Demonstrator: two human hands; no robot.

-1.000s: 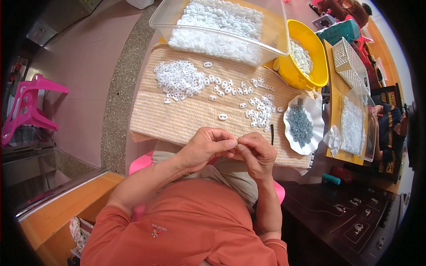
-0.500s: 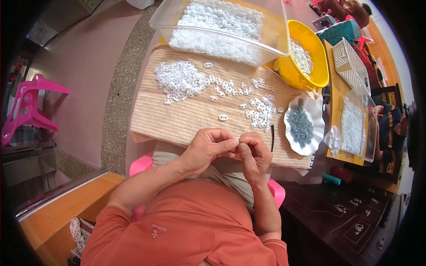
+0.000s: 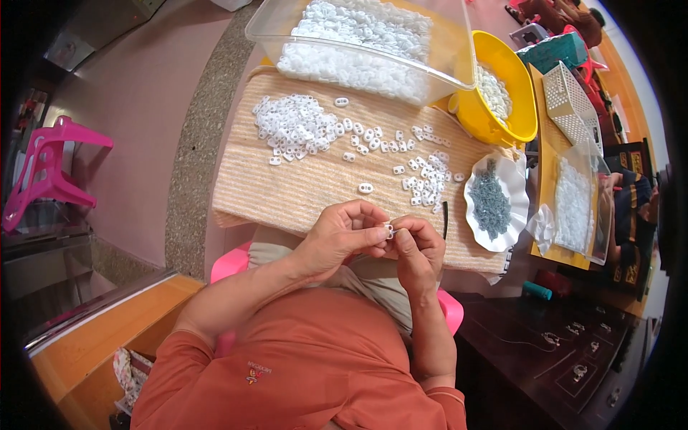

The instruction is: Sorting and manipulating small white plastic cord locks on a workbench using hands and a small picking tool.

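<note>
A small white plastic piece with dark holes [image 3: 389,231] is pinched between the thumb and fingers of my left hand [image 3: 342,235], above my lap at the table's near edge. My right hand [image 3: 418,249] is closed in a pinch right against it, with something thin and pale at its fingertips, too small to name. On the striped cloth [image 3: 308,193] beyond my hands lie a heap of similar white pieces [image 3: 294,125], a looser group of them [image 3: 428,180] and a single one [image 3: 365,188]. A short black stick [image 3: 445,218] lies right of my right hand.
A white wavy-rimmed dish [image 3: 517,197] holds small grey bits [image 3: 491,204]. At the back stand a clear tub [image 3: 451,50] of white pieces and a yellow bucket [image 3: 527,79]. A pink stool [image 3: 54,168] is on the left; another clear box [image 3: 600,215] is on the right.
My fingertips have parted slightly, and the white piece in my left hand now shows between them. My right hand has shifted slightly. The view has moved a little.
</note>
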